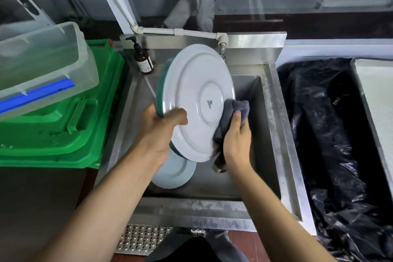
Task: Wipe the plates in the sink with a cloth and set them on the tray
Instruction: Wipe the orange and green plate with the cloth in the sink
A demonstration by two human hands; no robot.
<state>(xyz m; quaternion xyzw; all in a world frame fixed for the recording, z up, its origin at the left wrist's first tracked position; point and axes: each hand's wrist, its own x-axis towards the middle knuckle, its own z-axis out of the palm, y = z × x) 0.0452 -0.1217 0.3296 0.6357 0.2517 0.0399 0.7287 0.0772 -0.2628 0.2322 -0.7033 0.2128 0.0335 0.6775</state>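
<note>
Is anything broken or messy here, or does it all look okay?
Nothing looks broken or spilled. The left hand holds the white plate tilted over the sink while the right hand wipes its underside with the grey cloth. Another plate lies below in the sink.

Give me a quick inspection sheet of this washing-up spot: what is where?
Surface: steel sink, basin dull and marked.
Job's things: held plate tilted, underside to camera; second plate lying in the basin; grey cloth against the held plate's edge; tray far right.
Clutter: brown pump bottle; green crate; clear tub; black plastic sheet.
Grippers: left hand grips the held plate; right hand holds the cloth.
Cables: nothing seen.
Surroundings: white pipe, glass panels behind.
</note>
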